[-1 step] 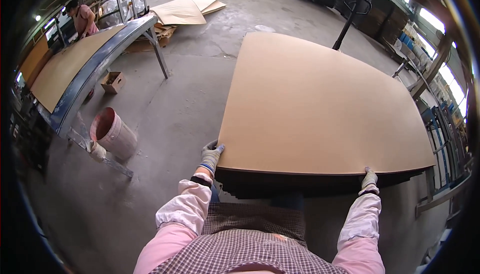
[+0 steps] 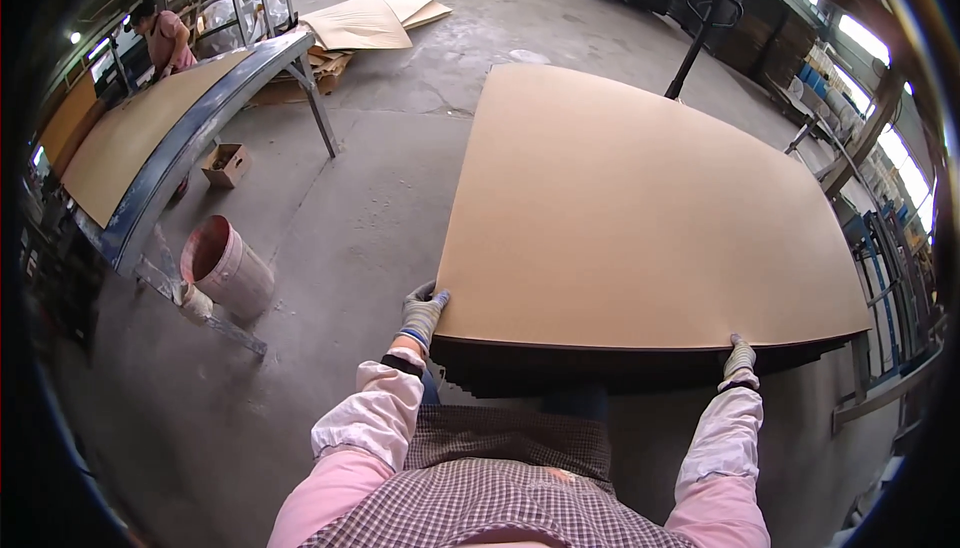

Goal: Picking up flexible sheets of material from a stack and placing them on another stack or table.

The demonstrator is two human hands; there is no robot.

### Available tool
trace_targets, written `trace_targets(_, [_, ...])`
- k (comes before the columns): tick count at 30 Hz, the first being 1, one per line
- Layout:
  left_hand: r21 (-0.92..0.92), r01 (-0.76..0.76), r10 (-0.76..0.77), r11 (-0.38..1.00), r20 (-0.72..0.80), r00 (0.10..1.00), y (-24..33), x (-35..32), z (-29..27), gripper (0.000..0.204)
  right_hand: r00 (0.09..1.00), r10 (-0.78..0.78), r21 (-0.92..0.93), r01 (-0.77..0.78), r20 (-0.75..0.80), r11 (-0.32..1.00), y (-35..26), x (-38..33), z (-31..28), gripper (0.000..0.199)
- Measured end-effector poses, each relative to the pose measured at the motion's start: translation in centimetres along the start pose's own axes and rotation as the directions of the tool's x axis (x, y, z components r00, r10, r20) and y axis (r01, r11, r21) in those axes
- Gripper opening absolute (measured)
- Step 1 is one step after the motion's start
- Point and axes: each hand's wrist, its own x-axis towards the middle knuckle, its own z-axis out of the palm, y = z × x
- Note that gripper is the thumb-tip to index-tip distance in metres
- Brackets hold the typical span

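Far off to the left of the left hand, a co-worker in pink (image 2: 172, 40) bends over a long blue-edged metal table (image 2: 158, 188), partly cut off by the lens rim, with a tan board (image 2: 150, 133) lying along it. Nearer, beyond and left of that hand, a small open brown cardboard box (image 2: 228, 167) sits on the floor; something dark is inside, too small to make out. Closer still, left of the hand, stands a pale plastic bucket (image 2: 240, 273), its open mouth stained reddish inside; I can't see its bottom.

The left hand (image 2: 421, 312), in a grey-white knit glove, is closed over the near left corner of a large, flat tan sheet (image 2: 640, 208), thumb on top, fingers mostly hidden. The sheet lies between and ahead of both hands, covering a dark stack (image 2: 570, 368) whose layers are lost in shadow. The right hand (image 2: 739, 356), gloved alike, pinches the near edge, thumb on top, its other fingers out of sight. Beyond it rises a black looped handle (image 2: 692, 53), its base hidden behind the sheet.
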Motion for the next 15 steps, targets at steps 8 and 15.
trace_targets(8, [-0.051,0.388,-0.379,0.920,0.126,0.917,0.8,1.4,-0.3,0.082,0.993,-0.099,-0.142,0.107,0.062,0.984,-1.1,-0.7,-0.4,0.036])
trace_targets(15, [0.246,-0.057,0.012,0.967,0.183,0.983,-1.9,0.8,1.2,0.097,0.919,-0.265,0.115,0.241,0.293,0.964,0.7,2.5,-1.7,0.041])
